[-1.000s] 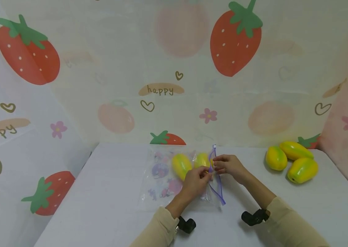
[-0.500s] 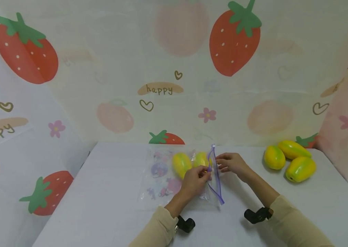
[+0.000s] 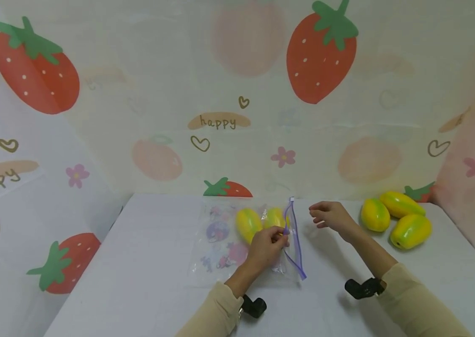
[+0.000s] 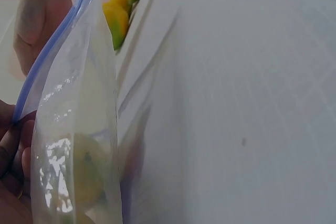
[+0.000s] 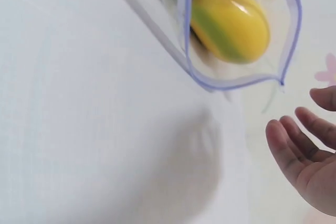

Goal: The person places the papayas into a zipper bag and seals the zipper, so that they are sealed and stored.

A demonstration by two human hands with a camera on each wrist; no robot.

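Note:
A clear printed zip bag (image 3: 300, 248) with a purple closure edge lies on the table, its mouth facing right. Two yellow-green, mango-like fruits (image 3: 248, 223) are inside it. My left hand (image 3: 266, 247) pinches the upper edge of the mouth and holds it up. In the right wrist view the mouth gapes, and one fruit (image 5: 231, 22) shows inside, near the opening. To the right of the bag, my right hand (image 3: 333, 218) hovers apart from it, fingers loosely bent and holding nothing. Its spread fingers and thumb (image 5: 310, 156) also show in the right wrist view.
Three more yellow-green fruits (image 3: 411, 231) sit together at the back right of the white table (image 3: 144, 262). A strawberry-patterned cloth (image 3: 170, 93) hangs behind the table and along its sides. A black wrist camera (image 3: 364, 288) juts below the right sleeve.
My right hand has drawn back from the bag's mouth toward the right, in the direction of the loose fruits. The left hand keeps its pinch on the bag edge, almost unmoved.

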